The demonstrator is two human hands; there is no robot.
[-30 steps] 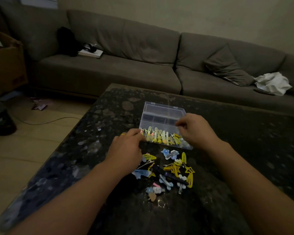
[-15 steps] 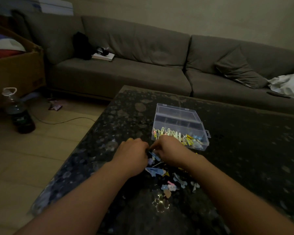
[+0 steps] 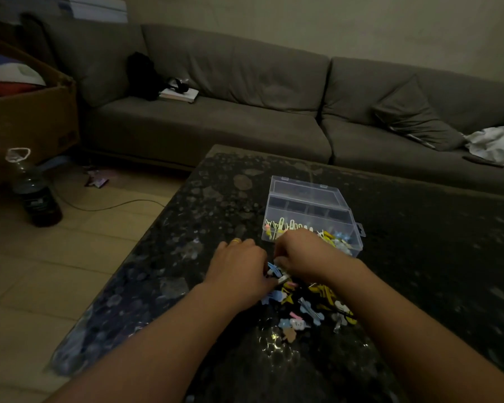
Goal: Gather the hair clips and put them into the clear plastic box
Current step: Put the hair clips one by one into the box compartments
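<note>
- Hair clips (image 3: 309, 306) are lying in a loose, mixed pile of yellow, blue, pink and white pieces on the dark speckled worktop (image 3: 434, 257), just nearer the camera than the clear plastic box (image 3: 312, 216).
- More clips are sitting inside the box, lined along its near wall, and its lid is lying open on the far side.
- Both hands are meeting over the far end of the pile, right beside the box's near wall.
- The left hand (image 3: 239, 266) is curling its fingers inward against a blue clip (image 3: 274, 270), apparently pinching it, though the dim light is leaving the grip unclear.
- The right hand (image 3: 303, 257) is bunching its fingers downward; I cannot tell what, if anything, it is gripping.
- A thin ring (image 3: 235, 241) is showing on a left finger.
- A grey sofa (image 3: 245, 112) is running behind the worktop, carrying a cushion (image 3: 413, 114) and a white cloth (image 3: 498, 144).
- A dark bottle (image 3: 35, 193) is standing on the floor beside a cardboard box (image 3: 29, 120).
</note>
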